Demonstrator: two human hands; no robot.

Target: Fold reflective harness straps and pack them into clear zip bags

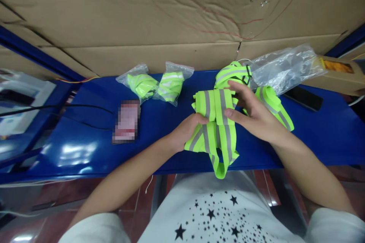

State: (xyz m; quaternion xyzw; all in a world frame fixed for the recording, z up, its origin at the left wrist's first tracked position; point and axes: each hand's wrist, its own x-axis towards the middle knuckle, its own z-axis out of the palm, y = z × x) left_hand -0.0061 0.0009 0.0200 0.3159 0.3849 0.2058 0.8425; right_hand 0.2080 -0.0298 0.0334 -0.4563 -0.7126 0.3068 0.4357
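Observation:
Held between both hands above the table's front edge is a folded reflective strap vest (218, 108), neon yellow-green with grey stripes. Its upper part is a flat, folded bundle; a loop of strap hangs below. My left hand (189, 127) grips its left side, thumb on the front. On the right side, my right hand (253, 112) has its thumb against the front, with the other fingers partly hidden behind. Beyond the right hand lies another yellow-green strap bundle (232, 74) with a black buckle. A further folded strap piece (273, 104) rests right of that hand.
Two bagged yellow-green bundles (142, 85) (171, 85) lie at the back of the blue table (94, 121). A phone with blurred screen (127, 121) is at left. At right are clear plastic bags (285, 66), a black phone (304, 98) and a cardboard box (336, 78).

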